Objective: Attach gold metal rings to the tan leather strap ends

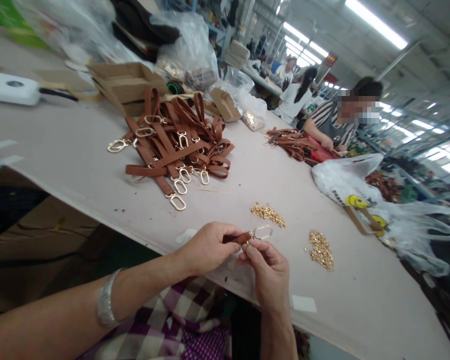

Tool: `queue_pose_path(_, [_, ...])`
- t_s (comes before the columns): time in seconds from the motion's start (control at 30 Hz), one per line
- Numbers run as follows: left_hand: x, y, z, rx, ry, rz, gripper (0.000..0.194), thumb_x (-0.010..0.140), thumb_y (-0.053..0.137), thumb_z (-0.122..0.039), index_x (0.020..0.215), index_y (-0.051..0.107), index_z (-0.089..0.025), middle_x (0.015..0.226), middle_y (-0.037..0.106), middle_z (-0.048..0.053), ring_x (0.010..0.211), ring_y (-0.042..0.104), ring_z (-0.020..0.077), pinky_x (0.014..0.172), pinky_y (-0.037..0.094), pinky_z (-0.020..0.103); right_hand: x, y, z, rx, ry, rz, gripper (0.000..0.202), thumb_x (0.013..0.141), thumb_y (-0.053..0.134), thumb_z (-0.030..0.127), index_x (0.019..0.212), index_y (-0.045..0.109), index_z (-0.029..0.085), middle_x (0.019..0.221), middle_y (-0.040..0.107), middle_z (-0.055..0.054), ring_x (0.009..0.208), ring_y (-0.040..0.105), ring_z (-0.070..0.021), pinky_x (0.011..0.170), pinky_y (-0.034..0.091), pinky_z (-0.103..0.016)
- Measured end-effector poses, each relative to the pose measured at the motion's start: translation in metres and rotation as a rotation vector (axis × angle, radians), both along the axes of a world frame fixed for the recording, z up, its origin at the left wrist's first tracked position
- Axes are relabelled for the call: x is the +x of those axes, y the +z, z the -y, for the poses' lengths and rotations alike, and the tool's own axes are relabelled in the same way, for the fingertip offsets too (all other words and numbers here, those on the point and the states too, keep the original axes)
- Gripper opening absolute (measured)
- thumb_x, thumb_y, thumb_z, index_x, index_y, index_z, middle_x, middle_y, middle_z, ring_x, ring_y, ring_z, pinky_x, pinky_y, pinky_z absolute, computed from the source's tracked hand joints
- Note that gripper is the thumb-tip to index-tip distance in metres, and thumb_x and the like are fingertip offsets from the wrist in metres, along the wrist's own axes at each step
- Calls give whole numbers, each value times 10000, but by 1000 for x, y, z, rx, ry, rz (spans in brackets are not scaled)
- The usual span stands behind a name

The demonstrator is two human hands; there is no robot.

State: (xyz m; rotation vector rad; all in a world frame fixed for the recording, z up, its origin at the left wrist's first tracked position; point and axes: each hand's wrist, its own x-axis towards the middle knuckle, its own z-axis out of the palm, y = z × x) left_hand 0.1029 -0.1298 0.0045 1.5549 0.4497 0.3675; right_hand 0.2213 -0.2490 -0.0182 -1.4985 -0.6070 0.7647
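Observation:
A brown leather strap with a gold oval clasp is held over the table's near edge. My left hand pinches the strap's folded end between thumb and fingers. At the clasp side, my right hand is closed, thumb against forefinger, on a tiny gold piece at the strap; its exact kind is too small to make out. Beyond my hands lies a heap of small gold fittings, and a second heap of gold fittings is to the right.
A tangled pile of brown straps with gold clasps lies ahead on the table. Behind it stand a cardboard box and plastic bags. White bags line the right edge. A co-worker handles straps across the table.

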Motion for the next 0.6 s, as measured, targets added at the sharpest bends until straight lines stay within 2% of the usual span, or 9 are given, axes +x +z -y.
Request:
queue_pose_path(0.17, [-1,-3,3,198,10,1,211,824,527,-147,885,727,-176,821,692,-8,790,608,142,707,426,220,-3,1,2,-35,23,147,162,786,716,341,862,720,197,643,660,28,618,591,-109,632,490,-236])
queue_pose_path(0.27, [-2,-5,4,295,37,12,238,802,527,-83,885,722,-190,851,684,-13,816,610,129,730,427,213,-4,3,4,-51,6,207,128,785,703,313,850,720,203,705,677,22,665,597,-117,662,486,-244])
queue_pose_path(0.4, [-3,-9,7,423,70,24,261,848,512,-106,971,719,-206,903,683,9,853,612,139,771,438,232,-8,7,3,-7,22,199,93,794,677,267,843,705,194,799,695,7,755,615,-132,740,488,-263])
queue_pose_path(0.5, [-2,-13,8,480,61,57,258,865,509,-130,987,720,-212,906,685,12,852,617,140,772,450,229,-13,4,2,52,-54,165,84,792,672,260,810,633,187,763,662,20,729,606,-128,715,493,-260])
queue_pose_path(0.6, [1,-13,11,452,35,84,258,848,520,-132,980,726,-214,912,693,8,863,627,141,778,464,216,-17,-1,1,98,-160,153,154,778,685,261,802,545,202,778,630,34,729,602,-123,694,497,-254])
